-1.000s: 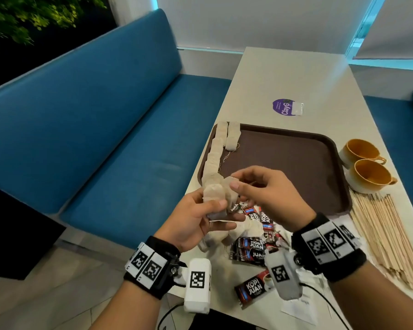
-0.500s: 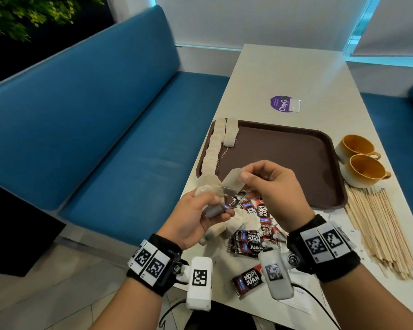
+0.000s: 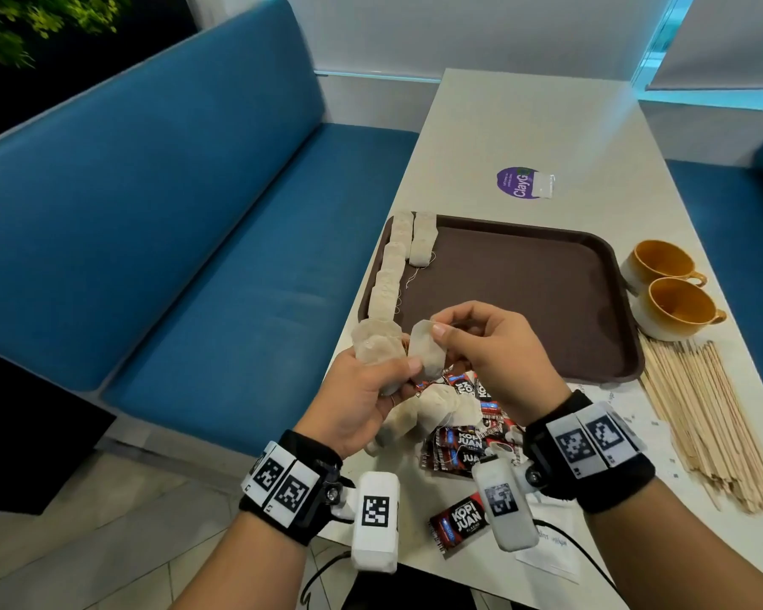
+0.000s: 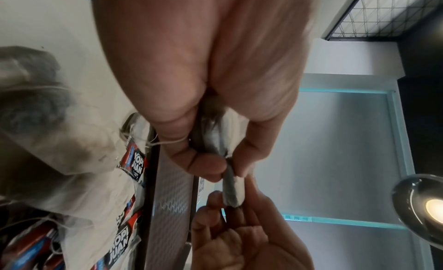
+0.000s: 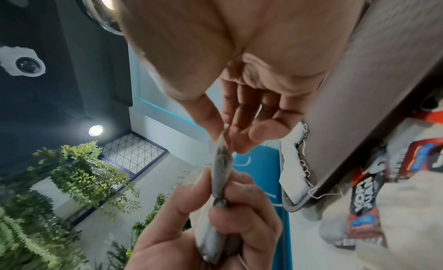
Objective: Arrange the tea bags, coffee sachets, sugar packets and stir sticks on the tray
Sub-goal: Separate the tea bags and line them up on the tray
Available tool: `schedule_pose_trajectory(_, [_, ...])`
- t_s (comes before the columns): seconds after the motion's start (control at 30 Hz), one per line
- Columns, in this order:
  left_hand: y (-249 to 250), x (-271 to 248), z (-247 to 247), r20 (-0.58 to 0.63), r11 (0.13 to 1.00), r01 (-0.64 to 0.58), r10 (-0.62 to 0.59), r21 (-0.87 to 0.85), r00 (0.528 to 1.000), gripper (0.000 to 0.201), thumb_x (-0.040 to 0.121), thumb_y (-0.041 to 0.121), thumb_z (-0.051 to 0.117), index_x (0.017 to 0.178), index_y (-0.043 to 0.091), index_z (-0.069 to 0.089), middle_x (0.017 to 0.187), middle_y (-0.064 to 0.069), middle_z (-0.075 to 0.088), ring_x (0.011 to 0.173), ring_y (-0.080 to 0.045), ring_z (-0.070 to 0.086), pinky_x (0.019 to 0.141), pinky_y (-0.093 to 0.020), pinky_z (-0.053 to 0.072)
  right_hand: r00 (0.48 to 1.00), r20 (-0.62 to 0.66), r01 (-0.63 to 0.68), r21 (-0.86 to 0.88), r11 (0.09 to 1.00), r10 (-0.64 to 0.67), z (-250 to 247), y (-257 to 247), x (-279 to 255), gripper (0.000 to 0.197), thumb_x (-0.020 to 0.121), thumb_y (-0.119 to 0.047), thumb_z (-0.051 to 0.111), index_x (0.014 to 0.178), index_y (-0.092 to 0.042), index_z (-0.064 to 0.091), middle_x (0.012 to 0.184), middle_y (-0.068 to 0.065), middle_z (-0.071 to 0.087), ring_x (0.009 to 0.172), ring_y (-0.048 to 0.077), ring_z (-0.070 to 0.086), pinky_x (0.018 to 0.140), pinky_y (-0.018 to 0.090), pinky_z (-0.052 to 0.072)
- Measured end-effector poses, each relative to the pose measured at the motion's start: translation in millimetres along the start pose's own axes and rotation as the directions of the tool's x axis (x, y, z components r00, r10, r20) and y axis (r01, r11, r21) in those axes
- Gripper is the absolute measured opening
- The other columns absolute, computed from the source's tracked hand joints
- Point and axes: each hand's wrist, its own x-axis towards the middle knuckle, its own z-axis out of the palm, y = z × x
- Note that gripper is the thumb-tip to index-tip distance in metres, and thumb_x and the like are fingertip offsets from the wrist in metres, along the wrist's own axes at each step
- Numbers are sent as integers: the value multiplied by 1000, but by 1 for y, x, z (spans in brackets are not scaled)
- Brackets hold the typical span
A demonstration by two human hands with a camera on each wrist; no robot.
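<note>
Head view: your right hand now pinches one tea bag, seemingly peeled from the bunch your left hand grips; tray just beyond awaits it.

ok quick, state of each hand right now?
Left hand: closed, gripping a bunch of tea bags.
Right hand: thumb and forefinger pinching a single tea bag being drawn from that bunch.

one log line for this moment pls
left hand: grips tea bag bunch | right hand: pinches single tea bag | tray: tea bag rows along left edge
</note>
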Motion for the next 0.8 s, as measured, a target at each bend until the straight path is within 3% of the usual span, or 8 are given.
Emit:
schedule_pose_trajectory(0.1, [0,5,3,-42,1000,-12,12,10,999,32,85,-8,70,116,-4,62,85,-15,62,66,-16,61,57,-23,53,999,-22,28,52,998,-27,-2,0,0,11,90,1,72,95,-6,65,83,13,68,65,20,61,56,29,54])
schedule_pose_trajectory(0.2, [2,10,6,-84,999,-42,40,-23,996,29,87,-11,66,115,-4,61,85,-17,64,64,-16,64,56,-23,54,996,18,83,43,996,-84,-6,-2,0,15,87,7,72,92,1,59,84,15,65,67,23,62,63,31,58])
schedule_pose_trajectory(0.27, [4,14,5,-91,997,-67,64,-29,994,25,86,-11,67,108,0,63,85,-15,67,67,-16,68,60,-23,55,994,51,95,-8,995,-94,-8,-2,2,11,86,7,74,92,3,66,84,15,67,69,23,64,68,30,59])
schedule_pose_trajectory(0.37, [6,20,1,-92,997,-78,76,-23,993,20,85,-8,69,99,6,64,84,-8,68,72,-14,68,66,-24,57,995,67,79,-124,989,-71,-6,-1,11,10,85,1,77,90,-7,77,84,11,75,72,18,69,73,29,61])
schedule_pose_trajectory(0.5, [7,30,-3,-132,993,-68,55,-98,990,26,82,0,74,105,2,65,92,-10,68,77,-15,65,68,-23,57,997,65,52,-201,978,-40,-4,-2,39,15,85,2,77,93,-11,80,86,11,78,75,13,71,75,29,61])
schedule_pose_trajectory(0.63, [7,37,-8,-190,988,-29,0,-154,982,42,72,7,79,111,1,63,98,-14,62,78,-19,64,71,-27,57,999,-8,34,-239,970,-37,-7,-2,90,19,83,3,77,87,-16,79,81,2,77,70,10,67,78,27,57])
schedule_pose_trajectory(0.8, [7,43,-13,-186,985,10,-43,-174,982,26,88,0,69,113,-3,63,97,-16,63,77,-22,66,74,-30,58,989,-139,-84,-220,972,54,-12,11,152,23,81,10,72,80,-12,78,79,11,76,63,18,66,77,33,60])
